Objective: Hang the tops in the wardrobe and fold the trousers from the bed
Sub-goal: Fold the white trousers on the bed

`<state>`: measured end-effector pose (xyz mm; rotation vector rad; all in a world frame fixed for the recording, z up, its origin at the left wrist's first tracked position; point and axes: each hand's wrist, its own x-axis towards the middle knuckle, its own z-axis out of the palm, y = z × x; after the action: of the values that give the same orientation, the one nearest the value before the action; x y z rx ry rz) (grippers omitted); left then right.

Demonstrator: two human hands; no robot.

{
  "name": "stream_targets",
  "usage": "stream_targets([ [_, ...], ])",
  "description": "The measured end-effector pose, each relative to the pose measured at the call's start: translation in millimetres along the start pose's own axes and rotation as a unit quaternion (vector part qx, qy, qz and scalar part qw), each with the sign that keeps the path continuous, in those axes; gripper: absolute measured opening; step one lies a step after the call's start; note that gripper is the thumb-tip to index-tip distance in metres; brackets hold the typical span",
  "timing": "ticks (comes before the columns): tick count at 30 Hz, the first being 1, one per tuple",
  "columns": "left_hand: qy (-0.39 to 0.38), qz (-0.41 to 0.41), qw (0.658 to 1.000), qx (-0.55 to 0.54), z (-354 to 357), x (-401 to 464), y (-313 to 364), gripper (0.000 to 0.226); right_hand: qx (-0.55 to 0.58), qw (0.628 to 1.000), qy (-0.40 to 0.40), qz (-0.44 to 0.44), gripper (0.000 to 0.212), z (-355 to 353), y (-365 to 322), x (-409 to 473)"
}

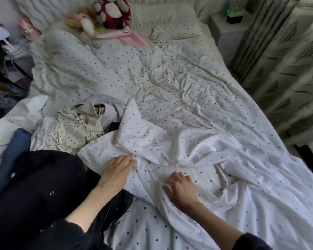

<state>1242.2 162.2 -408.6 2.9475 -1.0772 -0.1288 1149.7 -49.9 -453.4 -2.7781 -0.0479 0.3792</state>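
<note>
White polka-dot garment [170,159] lay spread, crumpled, on bed [188,83] near foot edge. Left hand [117,170] rested on garment's left part, fingers straight, gripping nothing. Right hand [181,188] pressed flat on garment, fingers spread, nothing held. Black clothing [43,186] lay left of garment, touching it. Clothes heap [79,123] beyond. Plush toys [105,17] at headboard end.

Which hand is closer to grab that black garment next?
Probably the left hand: it rests on the white dotted sheet right beside the black garment. The right hand lies farther away, flat on the sheet.
</note>
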Motion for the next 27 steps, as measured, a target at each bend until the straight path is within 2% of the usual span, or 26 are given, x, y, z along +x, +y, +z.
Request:
stream_targets([
  [3, -0.109, 0.107, 0.988, 0.0, 16, -6, 31, 0.086, -0.037, 0.999, 0.016, -0.008, 0.033, 11, -17, -25],
  [6, -0.176, 0.127, 0.975, 0.039, 28, -1, 43, 0.075, -0.049, 0.998, 0.04, 0.012, 0.047, 19, -24, -48],
  [9, -0.107, 0.177, 0.976, 0.063, 15, 3, 51, 0.048, -0.06, 0.997, 0.037, 0.019, 0.054, 23, -22, -64],
  [11, -0.054, 0.2, 0.976, 0.071, 3, 0, 51, 0.042, -0.063, 0.997, 0.03, 0.025, 0.057, 21, -25, -73],
  [13, -0.039, 0.188, 0.979, 0.07, -5, -8, 48, 0.04, -0.053, 0.998, 0.014, 0.027, 0.061, 20, -31, -78],
  [15, -0.019, 0.162, 0.982, 0.098, -14, -21, 48, 0.035, -0.059, 0.998, 0.013, 0.02, 0.056, 18, -36, -87],
  [18, 0.001, 0.126, 0.981, 0.15, -27, -47, 48, 0.03, -0.081, 0.995, 0.05, 0.002, 0.037, 14, -36, -100],
  [23, 0.003, 0.083, 0.971, 0.222, -46, -85, 50, 0.038, -0.046, 0.994, 0.098, 0.012, 0.029, -1, -28, -127],
  [25, -0.037, 0.051, 0.968, 0.243, -51, -107, 55, 0.031, -0.006, 0.997, 0.079, 0.011, 0.017, -3, -27, -146],
  [27, -0.076, 0.0, 0.958, 0.276, -47, -124, 50, 0.029, -0.023, 0.999, 0.036, 0.012, 0.028, 0, -24, -160],
])
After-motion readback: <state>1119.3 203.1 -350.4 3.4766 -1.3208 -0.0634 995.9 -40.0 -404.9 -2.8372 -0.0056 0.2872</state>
